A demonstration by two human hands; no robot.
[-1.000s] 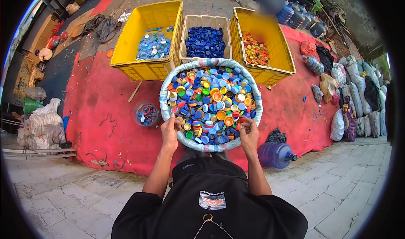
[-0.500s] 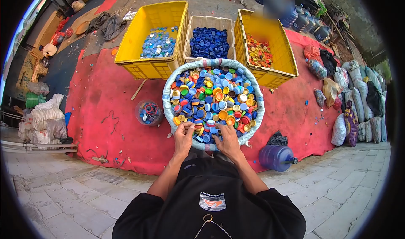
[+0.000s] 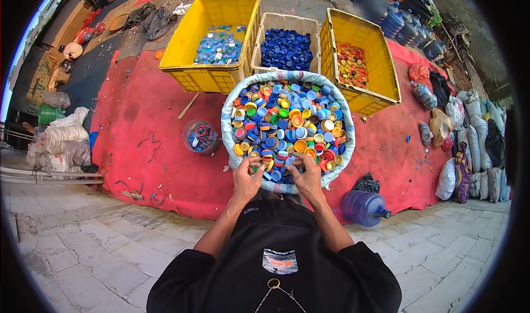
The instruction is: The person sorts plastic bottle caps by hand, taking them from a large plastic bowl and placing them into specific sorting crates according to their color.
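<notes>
A round sack with a pale blue, rolled fabric rim stands in front of me, full of mixed plastic bottle caps in blue, yellow, orange, red, green and white. Over its near edge, on the left, is my left hand; its fingers are curled in towards the thumb around a small cap, mostly hidden. My right hand is a short way to the right at the same edge, thumb and fingertips closed around a blue cap. Loose caps lie between the two hands.
Beyond the sack stand a yellow crate with light blue caps, a white crate with dark blue caps, and a yellow crate with red and yellow caps. A small bucket is left; a water jug lies right on red sheeting.
My view has shifted, so the sack and crates appear slightly higher and further right. My hands stay over the sack's near edge, their fingers repositioned among the caps.
</notes>
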